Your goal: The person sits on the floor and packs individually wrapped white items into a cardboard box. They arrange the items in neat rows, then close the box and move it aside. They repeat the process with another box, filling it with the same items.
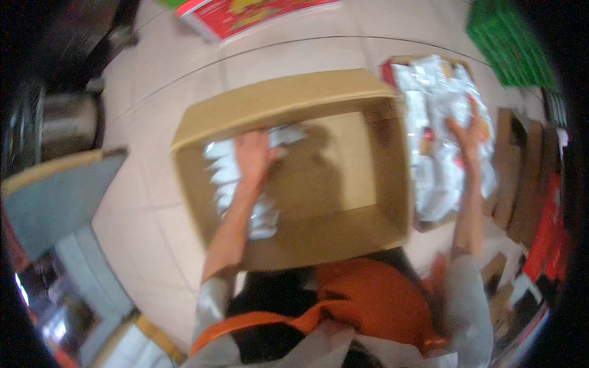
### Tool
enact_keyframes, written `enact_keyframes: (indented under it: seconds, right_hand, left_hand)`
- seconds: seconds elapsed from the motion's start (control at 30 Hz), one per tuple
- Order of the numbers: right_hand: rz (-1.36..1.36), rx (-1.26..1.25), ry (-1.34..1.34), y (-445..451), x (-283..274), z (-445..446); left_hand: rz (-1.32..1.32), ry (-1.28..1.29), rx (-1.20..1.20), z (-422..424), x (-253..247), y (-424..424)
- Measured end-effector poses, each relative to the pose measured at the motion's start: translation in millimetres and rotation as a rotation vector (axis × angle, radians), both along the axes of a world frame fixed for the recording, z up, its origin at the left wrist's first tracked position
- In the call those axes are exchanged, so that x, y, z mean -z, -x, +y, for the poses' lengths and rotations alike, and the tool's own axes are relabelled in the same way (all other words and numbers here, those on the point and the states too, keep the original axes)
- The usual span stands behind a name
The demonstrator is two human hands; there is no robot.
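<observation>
A large open cardboard box (294, 87) stands on the tiled floor in front of me. Along its left inner side lies a row of white plastic packets (225, 172). My left hand (253, 154) rests on the upper packets inside the box; whether its fingers grip one is hidden. Right of the box is a lower carton (389, 76) filled with shiny white packets (428, 179). Over these packets my right hand (467, 131) reaches with its thumb apart from its fingers, touching or gripping a packet; blur leaves this unsettled.
Green plastic crates (511, 46) stand at the upper right. Brown cardboard pieces (520, 170) and red items (545, 230) line the right side. A red printed box or board (257, 18) lies at the top. At the left are a metal cylinder (69, 122) and a grey panel (60, 202).
</observation>
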State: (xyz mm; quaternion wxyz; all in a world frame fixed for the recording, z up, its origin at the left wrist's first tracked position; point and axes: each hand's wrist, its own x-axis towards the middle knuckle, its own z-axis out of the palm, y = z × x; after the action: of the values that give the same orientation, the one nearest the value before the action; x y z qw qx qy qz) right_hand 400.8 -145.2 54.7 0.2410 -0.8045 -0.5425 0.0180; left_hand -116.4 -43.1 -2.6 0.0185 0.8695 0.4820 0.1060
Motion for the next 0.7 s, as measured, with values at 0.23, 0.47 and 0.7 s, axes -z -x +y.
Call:
enact_keyframes:
  seconds: [0.23, 0.47, 0.7]
  right_hand:
    - [0.274, -0.483, 0.036, 191, -111, -14]
    - [-0.144, -1.048, -0.008, 354, 61, 73]
    - [0.704, -0.841, 0.420, 365, 30, 87]
  left_hand:
    - [0.187, 0.169, -0.163, 11, -8, -3]
    - [-0.135, 0.247, 0.003, 19, -11, 11]
    - [-0.100, 0.461, 0.142, -12, -50, -24]
